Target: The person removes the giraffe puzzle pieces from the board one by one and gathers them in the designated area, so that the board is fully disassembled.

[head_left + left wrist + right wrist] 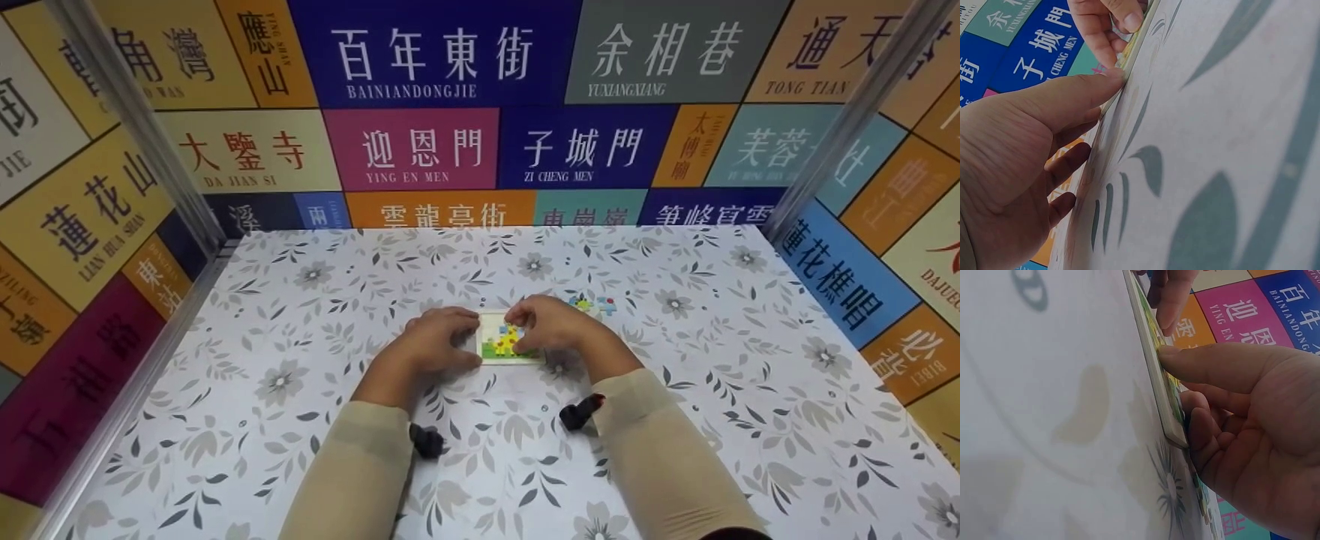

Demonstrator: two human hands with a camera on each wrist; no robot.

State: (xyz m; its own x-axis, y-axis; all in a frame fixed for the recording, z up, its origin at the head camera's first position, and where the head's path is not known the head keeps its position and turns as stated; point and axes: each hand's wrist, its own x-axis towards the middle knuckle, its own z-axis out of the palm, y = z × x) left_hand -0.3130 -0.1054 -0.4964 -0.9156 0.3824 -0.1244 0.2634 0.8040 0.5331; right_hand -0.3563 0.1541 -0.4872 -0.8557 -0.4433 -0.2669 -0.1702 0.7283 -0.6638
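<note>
A small wooden jigsaw puzzle [490, 338] with a pale frame and a yellow giraffe on green lies flat on the table. My left hand [437, 341] holds its left side, thumb at the near corner, fingers at the far one. In the left wrist view the left thumb [1089, 93] lies along the frame's edge. Over the puzzle's right half is my right hand [557, 328], fingers bent. Its thumb tip [1171, 355] rests on the picture in the right wrist view. I cannot tell whether a piece sits between its fingers.
Loose colourful puzzle pieces [592, 303] lie beyond the right hand. A white tablecloth [360, 300] with grey flowers and leaves covers the table. Printed panels [420, 150] with lettering stand at the back and both sides. Black wrist devices [427, 441] sit at the sleeves.
</note>
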